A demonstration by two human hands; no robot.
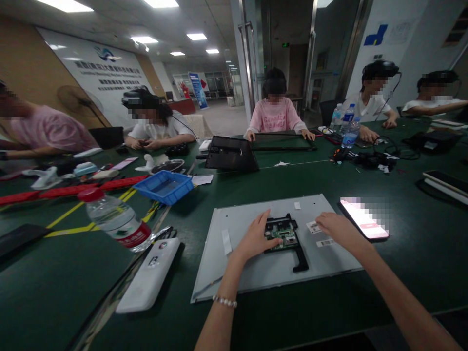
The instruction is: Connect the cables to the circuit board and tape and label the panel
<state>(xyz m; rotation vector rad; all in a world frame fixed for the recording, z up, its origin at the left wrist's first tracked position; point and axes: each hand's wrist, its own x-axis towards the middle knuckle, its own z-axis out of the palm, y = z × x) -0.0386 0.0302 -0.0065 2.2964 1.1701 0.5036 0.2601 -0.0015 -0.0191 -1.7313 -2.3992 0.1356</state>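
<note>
A flat grey display panel lies on the table in front of me. On it rests a green circuit board in a black plastic frame. My left hand grips the left side of this board, thumb over its lower part and fingers along the upper left edge. A beaded bracelet circles the left wrist. My right hand is above the panel's right side, beside white labels, its fingers drawn together. Whether something small sits between those fingertips I cannot make out.
A lit phone lies right of the panel. Left are a white power bank, a tilted-looking water bottle and a blue tray. Several people sit around the table; the person opposite holds a black frame near a dark panel.
</note>
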